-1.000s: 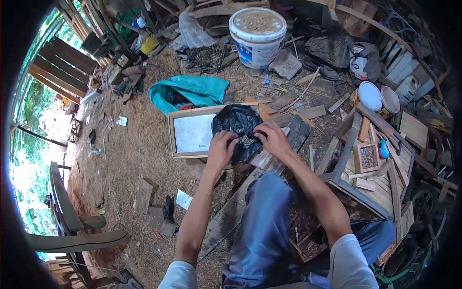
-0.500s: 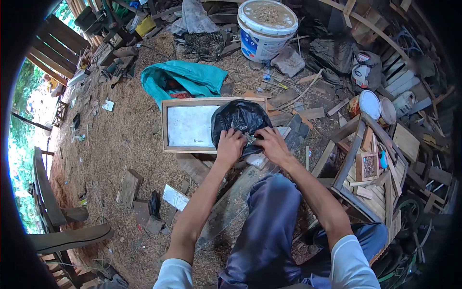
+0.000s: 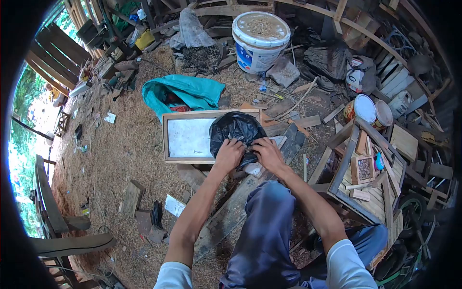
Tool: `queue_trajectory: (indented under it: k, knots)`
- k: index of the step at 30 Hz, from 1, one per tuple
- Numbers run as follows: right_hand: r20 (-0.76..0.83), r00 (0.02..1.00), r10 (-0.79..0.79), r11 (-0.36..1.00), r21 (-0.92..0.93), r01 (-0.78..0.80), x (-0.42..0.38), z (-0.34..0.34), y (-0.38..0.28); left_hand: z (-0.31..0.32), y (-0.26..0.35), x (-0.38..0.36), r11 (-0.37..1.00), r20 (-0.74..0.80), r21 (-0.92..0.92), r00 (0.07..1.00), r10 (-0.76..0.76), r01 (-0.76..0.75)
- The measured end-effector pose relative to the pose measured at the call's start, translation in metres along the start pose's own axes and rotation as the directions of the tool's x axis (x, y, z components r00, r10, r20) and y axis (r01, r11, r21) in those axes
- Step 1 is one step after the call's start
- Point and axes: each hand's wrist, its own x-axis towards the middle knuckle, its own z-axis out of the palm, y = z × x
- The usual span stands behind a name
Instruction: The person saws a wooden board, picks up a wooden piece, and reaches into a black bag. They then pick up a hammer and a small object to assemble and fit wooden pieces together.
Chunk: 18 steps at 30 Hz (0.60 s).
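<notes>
A black plastic bag (image 3: 236,126) rests over the right part of a shallow wooden box (image 3: 165,139) with a white bottom. My left hand (image 3: 231,153) is closed on the near left edge of the bag, fingers curled into the plastic. On the bag's near right edge, my right hand (image 3: 267,153) pinches the plastic. The two hands are a short way apart, with folds of the bag between them. What lies inside the bag cannot be made out. A small dark item lies on the box's white bottom.
A teal sack (image 3: 192,91) lies just behind the box. Beyond stands a white bucket (image 3: 260,48) topped with shavings. At right, a wooden frame (image 3: 344,166) holds offcuts and a small wooden box (image 3: 362,169). Wood scraps and sawdust cover the ground.
The view has tilted slightly, so the scene sits lower. My hands have drawn a little closer together on the bag, and the small shiny bits seen between them are now mostly hidden.
</notes>
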Motion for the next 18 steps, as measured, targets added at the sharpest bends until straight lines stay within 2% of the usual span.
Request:
queue_trajectory:
  k: [5, 7, 11, 15, 18]
  knots:
    - [-0.038, 0.998, 0.053, 0.991, 0.124, -0.048, 0.006, -0.01, -0.004, -0.02, -0.006, 0.002, 0.983, -0.045, -0.126, 0.989, -0.138, 0.132]
    - [-0.055, 0.997, 0.052, 0.985, 0.166, -0.042, 0.01, -0.018, -0.01, -0.027, -0.01, 0.003, 0.958, -0.034, -0.238, 0.984, -0.173, 0.16]
    - [-0.085, 0.99, 0.109, 0.942, 0.326, -0.076, 0.021, -0.039, -0.025, -0.052, -0.002, 0.013, 0.908, -0.095, -0.397, 0.977, -0.19, 0.138]
    - [-0.166, 0.974, 0.151, 0.921, 0.381, -0.078, 0.025, -0.071, -0.032, -0.087, 0.013, 0.033, 0.829, -0.129, -0.546, 0.967, -0.221, 0.117]
    - [-0.222, 0.952, 0.213, 0.902, 0.42, -0.104, 0.025, -0.094, -0.035, -0.116, 0.031, 0.047, 0.653, -0.047, -0.721, 0.923, -0.381, 0.233]
